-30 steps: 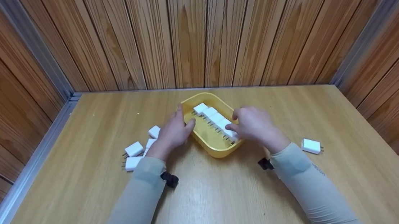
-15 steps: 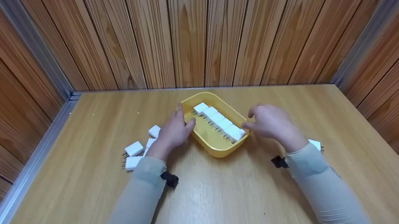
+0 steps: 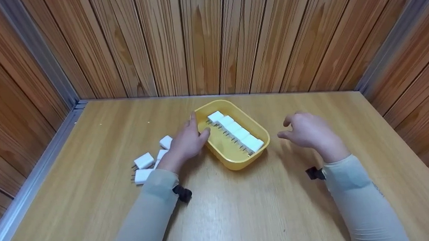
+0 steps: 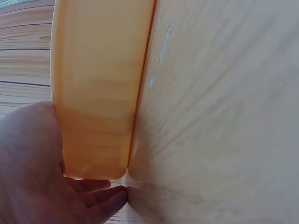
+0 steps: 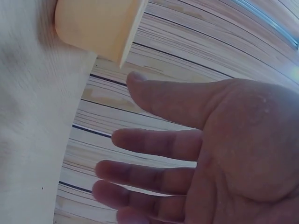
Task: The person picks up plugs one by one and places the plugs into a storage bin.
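Note:
A yellow plastic bin (image 3: 236,165) stands at the middle of the table, turned at a slant. Inside it, several white wall chargers (image 3: 233,127) form a row along the right wall, their metal prongs pointing left. My left hand (image 3: 186,140) holds the bin's left corner, the thumb at the rim and the fingers around the outside. The left wrist view shows those fingers (image 4: 100,198) past the bin's end. My right hand (image 3: 310,133) hovers right of the bin, apart from it, holding nothing; its fingers (image 5: 154,144) are spread and relaxed in the right wrist view.
More white wall chargers (image 3: 144,160) lie loose on the table left of the bin, some partly covered by my left hand and forearm. Wood-panelled walls (image 3: 199,40) enclose the back and sides of the table (image 3: 227,220).
My right hand has let go of a charger at the near end of the row and moved right, out of the bin. Its forearm now hides the lone charger on the right. My left hand stays put.

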